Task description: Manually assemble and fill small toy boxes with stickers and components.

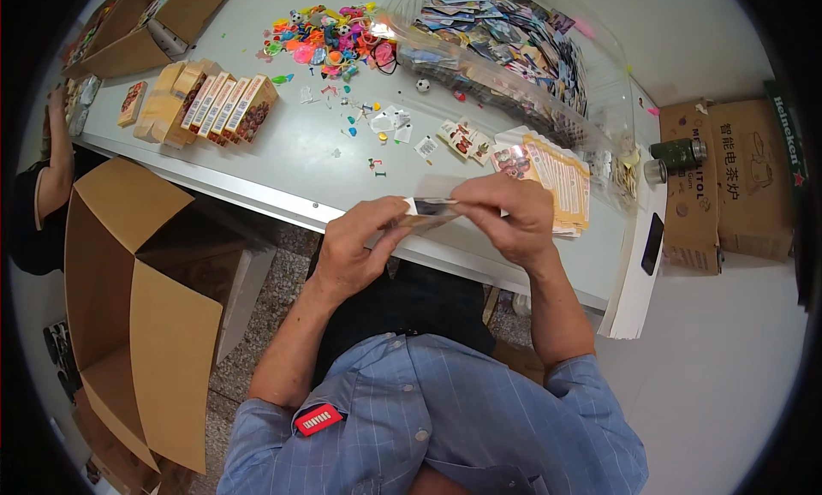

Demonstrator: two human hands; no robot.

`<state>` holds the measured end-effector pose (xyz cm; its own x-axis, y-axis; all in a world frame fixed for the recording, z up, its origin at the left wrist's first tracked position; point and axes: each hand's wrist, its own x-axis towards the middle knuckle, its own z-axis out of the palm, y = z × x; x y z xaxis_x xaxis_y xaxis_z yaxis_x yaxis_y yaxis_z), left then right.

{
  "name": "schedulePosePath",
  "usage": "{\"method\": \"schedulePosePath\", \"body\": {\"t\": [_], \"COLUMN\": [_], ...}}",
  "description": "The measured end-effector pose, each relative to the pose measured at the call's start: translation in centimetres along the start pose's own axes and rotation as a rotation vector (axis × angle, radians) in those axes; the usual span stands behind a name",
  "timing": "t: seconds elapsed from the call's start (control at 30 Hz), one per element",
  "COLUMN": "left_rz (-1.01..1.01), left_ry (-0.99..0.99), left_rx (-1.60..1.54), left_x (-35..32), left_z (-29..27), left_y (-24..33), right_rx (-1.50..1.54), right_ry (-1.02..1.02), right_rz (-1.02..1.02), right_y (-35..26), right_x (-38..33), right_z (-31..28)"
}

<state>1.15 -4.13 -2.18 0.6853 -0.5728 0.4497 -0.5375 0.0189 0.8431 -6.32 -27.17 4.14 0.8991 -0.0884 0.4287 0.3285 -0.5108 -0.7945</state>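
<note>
We hold a small, thin piece of packaging (pixel 432 209) above the near edge of the white table (pixel 330 161). Our left hand (pixel 360 238) pinches one end, thumb and fingers nearly closed on it; our right hand (pixel 512 211) grips the other end just as narrowly. Beyond the right hand lies a fanned stack of flat printed cartons (pixel 561 187).

We have a flat white table (pixel 312 165) ahead — rectangular red-and-white card boxes (pixel 229 108) on its left, a clear rectangular plastic bin (pixel 497 80) on its right, heaped multicoloured plastic trinkets (pixel 324 50) between them. An open brown cardboard box (pixel 174 349) stands to our left.
</note>
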Motion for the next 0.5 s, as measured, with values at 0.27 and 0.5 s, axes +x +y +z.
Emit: {"method": "schedulePosePath", "body": {"t": [0.27, 0.5], "left_rz": [-0.009, -0.036], "left_ry": [0.083, 0.13], "left_rx": [-0.019, -0.037], "left_x": [-1.4, -1.7], "left_z": [0.0, -0.5], "left_y": [-0.1, -0.4], "right_rx": [-0.159, -0.126], "right_ry": [-0.12, -0.285], "right_rz": [-0.076, 0.001], "right_y": [0.1, -0.2], "right_x": [0.1, 1.2], "right_z": [1.8, 2.4]}}
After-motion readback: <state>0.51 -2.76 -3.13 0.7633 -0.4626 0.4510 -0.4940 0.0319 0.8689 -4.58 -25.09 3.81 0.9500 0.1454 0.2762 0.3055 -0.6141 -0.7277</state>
